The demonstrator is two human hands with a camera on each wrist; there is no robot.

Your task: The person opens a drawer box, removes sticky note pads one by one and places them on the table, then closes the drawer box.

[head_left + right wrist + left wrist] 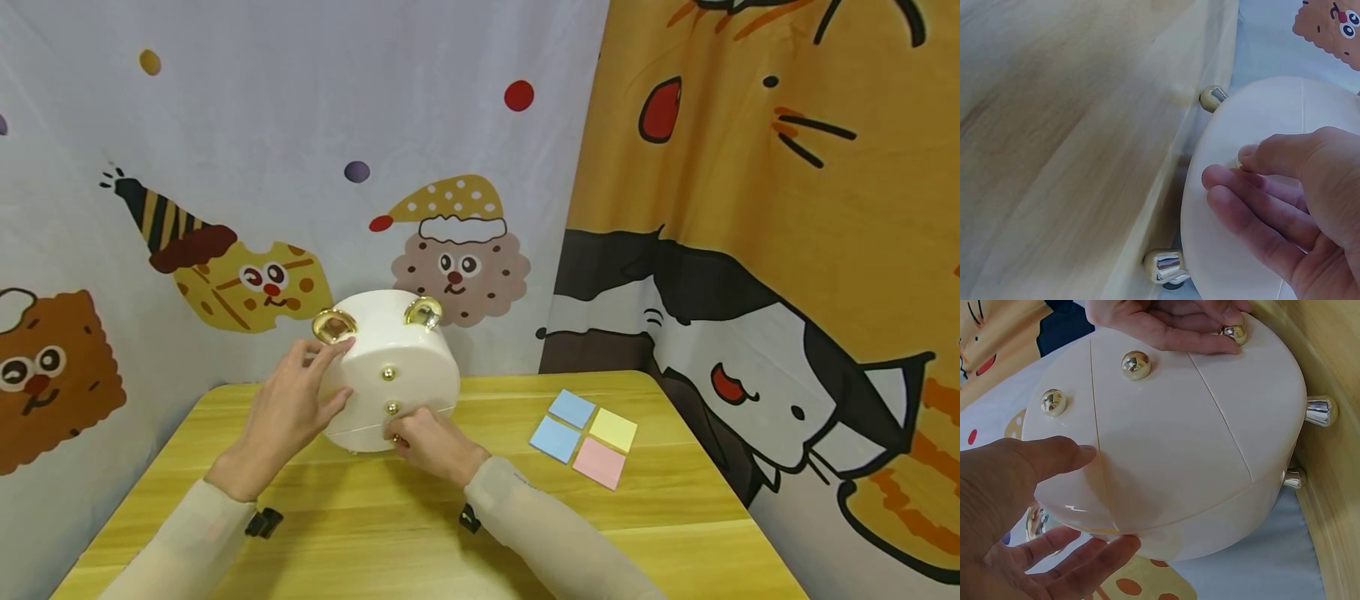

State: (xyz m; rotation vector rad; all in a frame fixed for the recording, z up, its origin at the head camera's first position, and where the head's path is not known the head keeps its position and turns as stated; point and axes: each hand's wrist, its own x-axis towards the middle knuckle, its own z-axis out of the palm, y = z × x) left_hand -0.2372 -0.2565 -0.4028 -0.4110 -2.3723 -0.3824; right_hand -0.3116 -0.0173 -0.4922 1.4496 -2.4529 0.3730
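Observation:
A round white drawer box [427,367] with gold ears, two seams across its front and a column of gold knobs stands on the table. My left hand [288,404] holds its left side, thumb on the front face and the other fingers against the curved side wall. Low on the front, my right hand [438,446] pinches the bottom knob [1235,334] between thumb and fingers. The middle knob [1136,365] and the top knob [1053,402] are untouched. In the right wrist view, the fingers mostly hide the pinched knob. All drawer fronts look flush with the face.
Right of the box, two blue sticky-note pads [555,438], a yellow pad [613,429] and a pink pad [599,463] lie in a block on the wooden table [390,533]. Short gold feet [1166,265] support the box. A printed curtain [450,100] hangs behind.

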